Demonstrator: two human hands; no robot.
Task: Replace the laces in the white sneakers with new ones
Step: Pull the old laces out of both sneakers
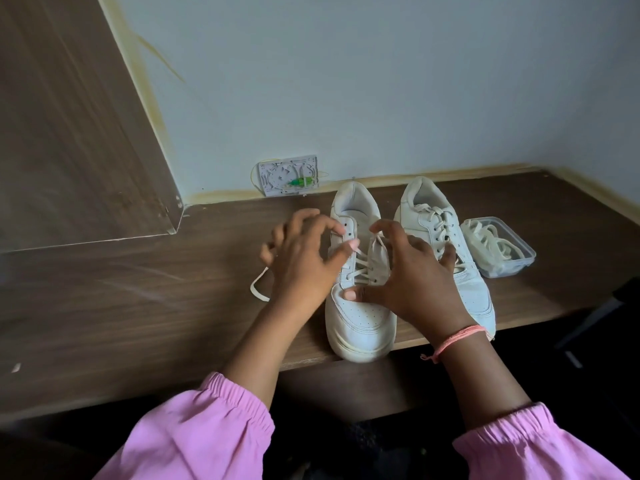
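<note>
Unlacing: I work the old lace (360,268) out of the near sneaker (360,317), which lies toe toward me at the table's front edge, its long axis running away from me to the wall.
Left hand: my left hand (304,261) sits just left of the eyelets, fingers curled over the lace where it crosses the upper rows; whether I truly pinch it I cannot tell, since my fingertips blur.
Right hand: my right hand (415,275) spreads over the shoe's right side, thumb pressing the base of the lacing, fingers curled near the tongue; grasp on the lace unclear.
Loose end: a freed lace tail (258,289) trails on the table left of my left hand, so that hand is nearer for the pull.
Second sneaker (446,244): just right of the first, parallel, fully laced.
New laces (491,244): coiled in a clear tub (519,261) beyond my right hand.
Surface: dark wood table (121,306).
Room: pale wall (381,81) behind, a small white wall plate (287,174) at its foot.
</note>
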